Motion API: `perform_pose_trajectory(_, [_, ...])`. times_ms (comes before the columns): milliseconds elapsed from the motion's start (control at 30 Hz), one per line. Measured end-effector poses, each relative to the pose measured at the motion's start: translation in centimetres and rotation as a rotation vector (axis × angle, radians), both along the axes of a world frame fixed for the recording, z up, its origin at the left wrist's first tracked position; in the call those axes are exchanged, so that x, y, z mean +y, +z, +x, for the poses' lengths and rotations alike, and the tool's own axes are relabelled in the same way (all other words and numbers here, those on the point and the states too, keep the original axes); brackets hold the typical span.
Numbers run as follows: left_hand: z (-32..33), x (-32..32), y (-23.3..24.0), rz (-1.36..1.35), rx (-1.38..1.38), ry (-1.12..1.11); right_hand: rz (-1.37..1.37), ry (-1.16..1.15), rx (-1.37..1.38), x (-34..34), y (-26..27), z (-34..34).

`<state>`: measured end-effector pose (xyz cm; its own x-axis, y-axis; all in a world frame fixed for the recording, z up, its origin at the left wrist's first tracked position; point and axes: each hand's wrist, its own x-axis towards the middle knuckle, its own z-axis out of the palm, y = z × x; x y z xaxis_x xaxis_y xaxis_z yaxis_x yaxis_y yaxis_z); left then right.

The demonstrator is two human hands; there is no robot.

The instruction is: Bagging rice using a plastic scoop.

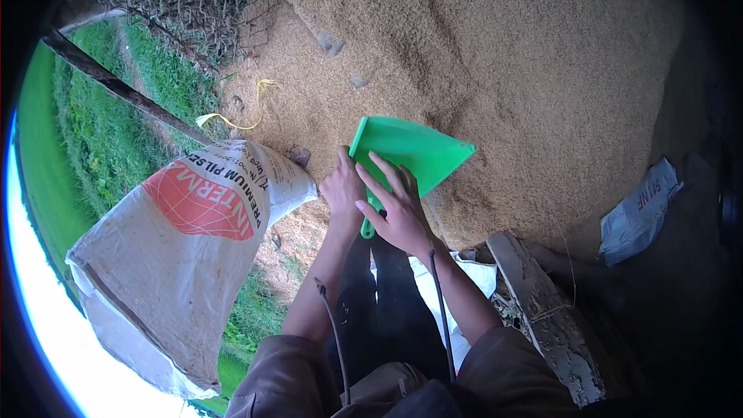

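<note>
A green plastic dustpan [406, 148] is in front of me, over a spread of golden grain or husks [522, 87]. Its short handle [367, 229] points back towards my body. My left hand [343, 186] is at the pan's left edge with curled fingers and appears to grip it; part of its hold is hidden. Across the rear of the pan lies my right hand [395, 206], fingers apart, the thumb close to the handle. Left of my hands stands a large white woven sack [174, 267] with a red printed patch and writing.
A yellow strip of twine [249, 126] lies on the grain beyond the sack. Wire netting [191, 6] and a wooden pole [127, 90] are at the upper left, with grass [87, 128] outside. A weathered plank [545, 313] and a crumpled pale sack [638, 215] lie right.
</note>
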<state>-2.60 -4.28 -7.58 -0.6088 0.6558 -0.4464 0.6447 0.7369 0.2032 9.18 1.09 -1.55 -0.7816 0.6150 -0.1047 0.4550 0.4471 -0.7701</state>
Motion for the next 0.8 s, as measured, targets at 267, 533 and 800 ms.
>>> perform_pose_trajectory(267, [-7.1, -3.0, -5.8, -0.295, -0.142, 0.16, -0.121, -0.638, -0.445, -7.6, -12.6, 2.8])
perform_pose_trajectory(533, [-15.0, -11.1, -10.4, -0.546, -0.256, 0.23, -2.081, -0.908, -0.096, -13.3, -19.3, 1.0])
perform_pose_trajectory(800, [-9.9, -18.0, -9.9, -0.281, -0.233, 0.652, -1.904, -1.096, -0.07, -16.0, -21.8, -3.1])
